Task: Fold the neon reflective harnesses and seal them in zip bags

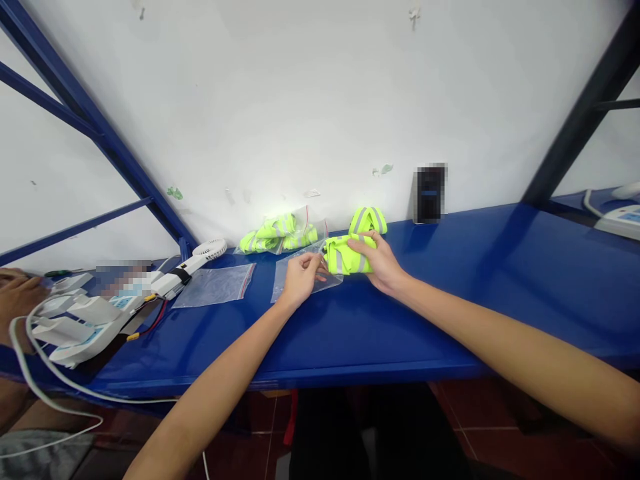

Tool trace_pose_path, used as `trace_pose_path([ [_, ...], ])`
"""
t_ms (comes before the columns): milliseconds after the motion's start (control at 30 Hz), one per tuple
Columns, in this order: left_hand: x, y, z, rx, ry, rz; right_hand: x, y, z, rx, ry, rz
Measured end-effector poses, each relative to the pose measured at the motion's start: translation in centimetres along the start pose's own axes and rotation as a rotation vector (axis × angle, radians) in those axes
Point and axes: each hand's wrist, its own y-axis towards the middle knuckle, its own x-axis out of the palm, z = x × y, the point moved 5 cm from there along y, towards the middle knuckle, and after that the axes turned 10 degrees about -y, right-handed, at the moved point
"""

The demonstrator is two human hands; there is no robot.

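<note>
Already, yellow bundles [277,230] mid-frame lie bagged, while the right hand [383,263] grips another [345,257], seemingly unbagged, the left hand [301,277] pinched closed, its hold unclear.

Bagged bundles [276,228] lie right of the fan [210,249].

The left hand [301,278] and right hand [384,263] are bare, as are the slim forearms [220,377]; below show black trousers [327,437].
</note>
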Motion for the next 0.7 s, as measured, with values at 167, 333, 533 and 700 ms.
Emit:
trace_pose_path([
  [167, 0.6, -1.0, 1.0, 0.138, 0.141, 0.028, -0.7, 0.3, -0.4, -0.184, -0.24, 0.073],
  [333, 1.0, -2.2, 3.3, 0.467, 0.61, 0.131, -0.3, -0.5, -1.8, -0.445, -0.642, 0.061],
  [533, 0.9, -2.8, 4.3, 0.591, 0.77, 0.231, 0.5, -1.1, -3.1, -0.517, -0.726, 0.003],
  [700, 0.9, -2.8, 3.3, 0.532, 0.648, 0.159, 0.5, -1.1, -2.9, -0.537, -0.739, -0.003],
])
